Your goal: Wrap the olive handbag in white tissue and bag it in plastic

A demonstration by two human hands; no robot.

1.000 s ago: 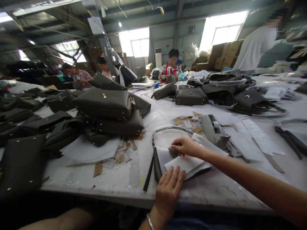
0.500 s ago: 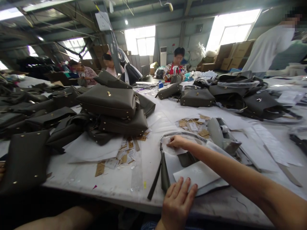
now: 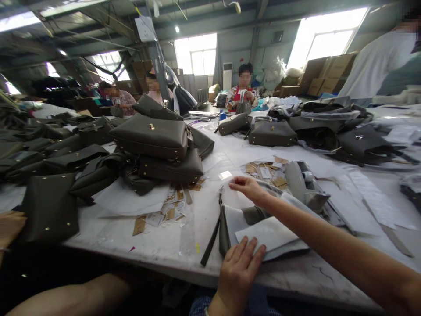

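A dark bag [image 3: 224, 232] lies near the table's front edge, partly covered by white sheeting, its dark strap hanging to the left. My left hand [image 3: 241, 263] rests on the bag's front part with fingers spread, touching a folded white paper [image 3: 272, 235]. Above the bag's far side, my right hand [image 3: 245, 186] pinches a thin clear plastic piece [image 3: 226, 177] between thumb and fingers. A wrapped handle [image 3: 269, 188] curves behind my right hand. Part of the bag's middle is hidden by my right forearm.
Stacked dark bags [image 3: 149, 136] stand left of centre, with cardboard tags [image 3: 140, 224] beside them. More bags [image 3: 272, 133] lie at the back. At the far left a neighbour's hand [image 3: 11, 226] holds a dark bag [image 3: 49, 210]. A person [image 3: 243, 94] works across the table [image 3: 164, 259].
My right hand has lifted slightly, and the clear plastic now shows at its fingertips. My left hand stays on the bag. At the left, the neighbour's bag and hand have moved further into view.
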